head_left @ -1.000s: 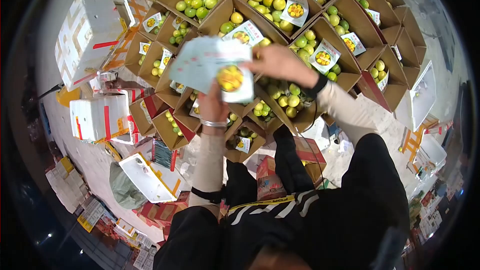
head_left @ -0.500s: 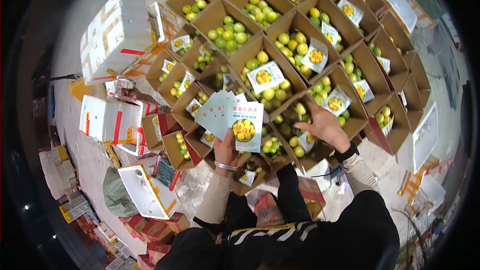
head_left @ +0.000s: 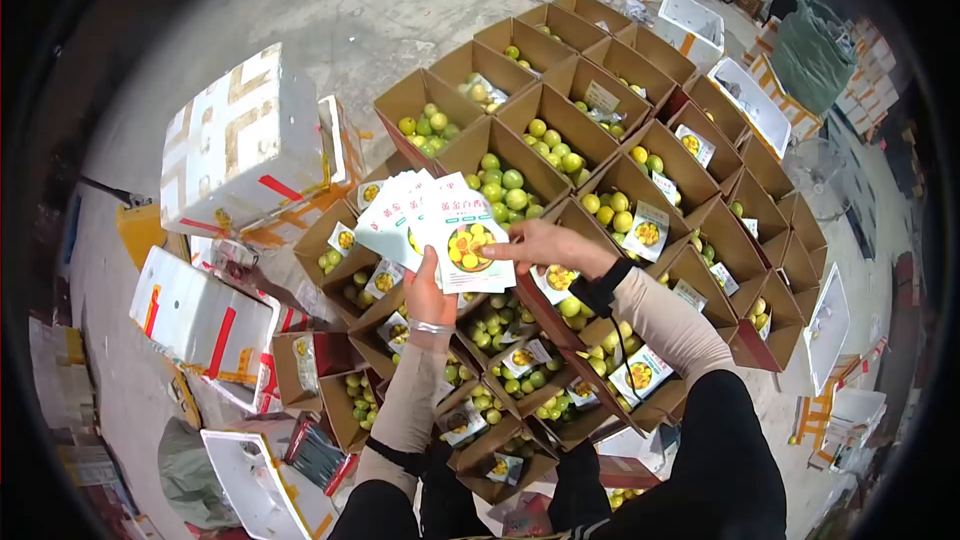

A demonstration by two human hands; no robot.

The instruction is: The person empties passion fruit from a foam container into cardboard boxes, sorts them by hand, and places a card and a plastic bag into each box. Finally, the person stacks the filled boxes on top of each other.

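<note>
You are midway through dealing printed cards into the fruit boxes: your left hand (head_left: 428,290) is closed around a fanned stack of cards (head_left: 432,225), held up over the near-left cartons, and your right hand (head_left: 545,245) has its fingers pinched on the right edge of the front card, the one picturing yellow fruit. By my reading, this is the peel-off step, so the next move calls for sliding that single card free without dragging its neighbours, then carrying it to a carton that lacks one. The box of green fruit (head_left: 503,180) just beyond the stack shows no card, while the box to the right (head_left: 628,215) already has one lying on its fruit. The open cardboard cartons stand packed edge to edge in rows on a bare concrete floor (head_left: 330,15). White foam crates (head_left: 240,145) with red tape sit at the left, more of them at the far side, and flattened packaging lies near your feet.
</note>
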